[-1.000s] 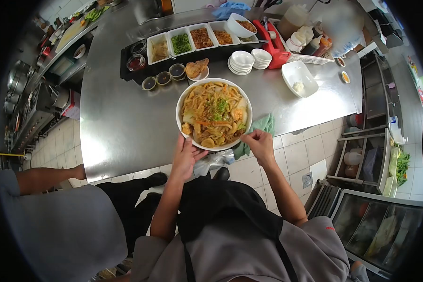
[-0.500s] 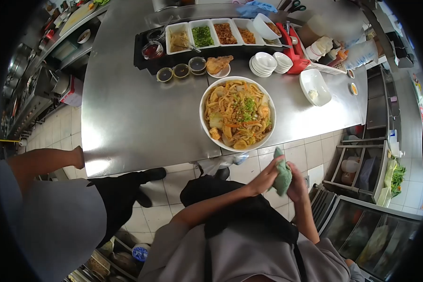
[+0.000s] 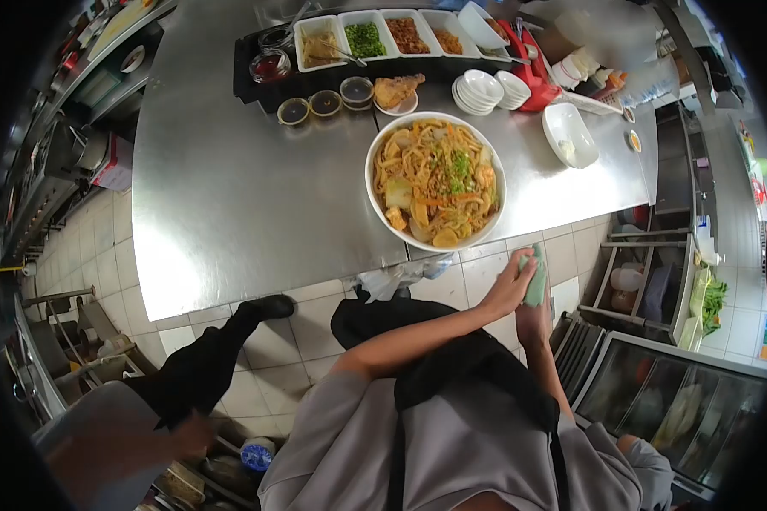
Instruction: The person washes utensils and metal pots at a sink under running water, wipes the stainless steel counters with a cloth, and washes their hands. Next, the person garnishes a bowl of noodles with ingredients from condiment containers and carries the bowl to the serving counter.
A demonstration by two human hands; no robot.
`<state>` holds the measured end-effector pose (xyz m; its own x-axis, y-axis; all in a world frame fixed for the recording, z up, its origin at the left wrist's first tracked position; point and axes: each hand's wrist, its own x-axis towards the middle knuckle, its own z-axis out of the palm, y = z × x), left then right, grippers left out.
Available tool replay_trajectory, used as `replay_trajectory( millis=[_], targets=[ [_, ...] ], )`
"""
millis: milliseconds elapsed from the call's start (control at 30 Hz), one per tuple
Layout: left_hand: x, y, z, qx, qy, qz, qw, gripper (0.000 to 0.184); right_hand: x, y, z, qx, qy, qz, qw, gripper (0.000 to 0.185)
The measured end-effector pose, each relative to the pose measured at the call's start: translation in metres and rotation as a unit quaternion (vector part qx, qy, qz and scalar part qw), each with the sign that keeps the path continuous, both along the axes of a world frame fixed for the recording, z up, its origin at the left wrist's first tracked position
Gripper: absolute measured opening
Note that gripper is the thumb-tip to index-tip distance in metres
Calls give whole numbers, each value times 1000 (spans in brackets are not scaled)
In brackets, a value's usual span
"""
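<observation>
Both hands are off the counter's front edge, to the right of my body. My left hand [image 3: 506, 288] is closed on a folded green cloth [image 3: 535, 279]. Behind the cloth, my right hand [image 3: 533, 317] presses against it from the other side, its fingers mostly hidden. A large white bowl of noodles [image 3: 435, 182] with chopped green topping stands near the front edge of the steel counter [image 3: 256, 200], beyond my hands and touched by neither.
Behind the bowl are sauce cups [image 3: 325, 103], fried meat on a small dish [image 3: 398, 91], stacked small bowls [image 3: 479, 91] and a topping tray [image 3: 365, 40]. A white dish [image 3: 569, 136] stands right. A co-worker [image 3: 111, 443] is at lower left.
Both hands have left the bowl's rim and taken the green cloth from the counter edge, off to the right. The co-worker's arm has moved back from the counter toward the lower left.
</observation>
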<state>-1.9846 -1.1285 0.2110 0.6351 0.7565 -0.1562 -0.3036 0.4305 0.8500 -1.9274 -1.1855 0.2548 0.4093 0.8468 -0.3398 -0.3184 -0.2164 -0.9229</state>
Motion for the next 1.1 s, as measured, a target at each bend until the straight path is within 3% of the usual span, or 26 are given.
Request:
replay_trajectory(
  millis=[33, 100, 133, 200, 300, 333, 367, 500, 533, 633, 733, 800, 867, 900, 967, 1100],
  targets=[
    [1, -6, 5, 19, 3, -11, 1000, 53, 7, -1, -16, 7, -176, 1, 984, 42],
    [3, -19, 20, 62, 8, -35, 997, 68, 28, -8, -60, 19, -505, 0, 863, 42],
    [-3, -13, 27, 25, -81, -81, 993, 79, 25, -2, -51, -1, -485, -15, 874, 40],
    [-15, -11, 38, 57, -34, -115, 991, 83, 20, 9, -35, -42, -437, -47, 897, 38],
    [-24, -8, 43, 155, 28, -128, 979, 89, 56, 29, -88, 73, -384, 2, 921, 35],
    [-25, -8, 40, 188, 33, -120, 974, 89, 36, 35, -62, 70, -374, -77, 922, 30],
    [-26, -7, 38, 222, 39, -111, 968, 89, 22, 40, -42, 76, -369, -79, 923, 30],
    [-52, -7, 53, 270, 57, -131, 952, 81, 36, 71, -27, 67, -359, -67, 929, 32],
    [-59, -13, 52, 307, 62, -158, 937, 70, 50, 82, -29, 68, -362, -83, 926, 33],
    [-87, -24, 68, 354, 84, -242, 899, 63, 68, 100, -8, 74, -320, -90, 940, 40],
    [-132, -12, 82, 339, 95, -165, 921, 44, 70, 120, 24, 99, -384, -116, 911, 41],
    [-165, 4, 68, 241, 17, -16, 970, 40, 76, 139, 19, 125, -443, -117, 880, 37],
    [-193, 25, 84, 239, 195, 168, 936, 44, 82, 158, 2, 137, -463, -96, 870, 33],
    [-207, 42, 76, 198, 230, 243, 921, 43, 84, 167, -10, 139, -454, -75, 877, 30],
    [-229, 72, 62, 200, 289, 291, 890, 44, 84, 180, -30, 139, -441, -43, 885, 28],
    [-216, 111, 45, 98, 271, 177, 941, 40, 53, 185, -46, 130, -394, 71, 907, 27]
  ],
)
